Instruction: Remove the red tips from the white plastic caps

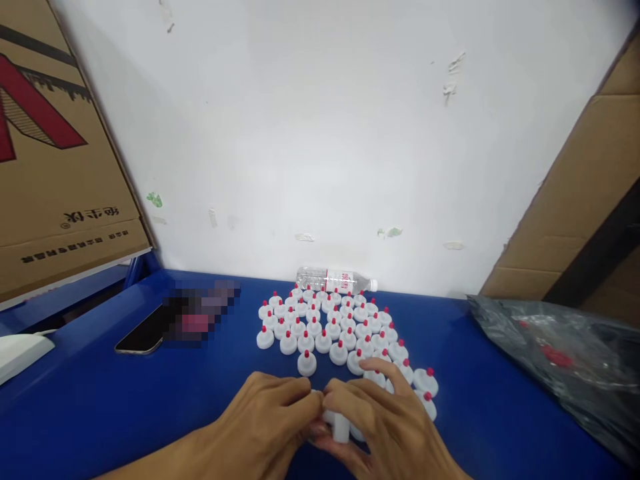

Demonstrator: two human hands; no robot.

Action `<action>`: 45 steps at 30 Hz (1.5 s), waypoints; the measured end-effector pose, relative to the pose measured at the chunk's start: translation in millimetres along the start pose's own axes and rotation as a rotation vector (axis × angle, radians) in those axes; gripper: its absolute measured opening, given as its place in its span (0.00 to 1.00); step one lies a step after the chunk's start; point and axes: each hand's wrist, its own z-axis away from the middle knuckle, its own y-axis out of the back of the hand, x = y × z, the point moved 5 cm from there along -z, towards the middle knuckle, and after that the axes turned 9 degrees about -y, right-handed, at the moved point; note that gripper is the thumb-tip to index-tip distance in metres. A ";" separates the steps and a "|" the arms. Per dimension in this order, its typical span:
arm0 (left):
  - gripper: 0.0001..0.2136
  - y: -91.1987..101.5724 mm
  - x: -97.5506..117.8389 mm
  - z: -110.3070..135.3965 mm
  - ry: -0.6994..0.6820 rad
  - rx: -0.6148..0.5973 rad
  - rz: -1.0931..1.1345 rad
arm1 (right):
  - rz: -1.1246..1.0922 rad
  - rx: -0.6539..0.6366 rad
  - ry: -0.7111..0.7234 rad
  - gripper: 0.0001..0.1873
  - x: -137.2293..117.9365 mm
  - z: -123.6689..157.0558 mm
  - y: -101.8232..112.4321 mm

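Both my hands meet at the near edge of a blue table. My left hand has its fingers curled and pinched toward the right hand. My right hand is closed around white plastic pieces held between the two hands. Just beyond them, several white caps with red tips stand in rows on the table. A few more caps sit right of my right hand.
A clear water bottle lies against the white wall behind the caps. A phone lies at left, a cardboard box beyond it. A dark plastic bag holding parts lies at right below more cardboard.
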 end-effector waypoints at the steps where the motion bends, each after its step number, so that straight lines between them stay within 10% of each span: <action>1: 0.18 1.5 -0.9 1.0 0.021 0.004 0.051 | 0.004 -0.010 0.015 0.03 0.5 0.3 1.5; 7: 0.15 9.6 -24.8 5.7 0.172 0.054 0.121 | 0.066 -0.021 -0.077 0.05 36.2 -0.6 23.6; 24: 0.19 -16.4 -59.3 10.6 0.311 -0.430 -0.104 | -0.007 -0.260 -0.202 0.05 54.9 5.5 10.4; 45: 0.10 -10.2 -53.4 8.4 0.308 -0.430 -0.110 | 0.041 -0.388 -0.219 0.05 60.5 18.6 -7.8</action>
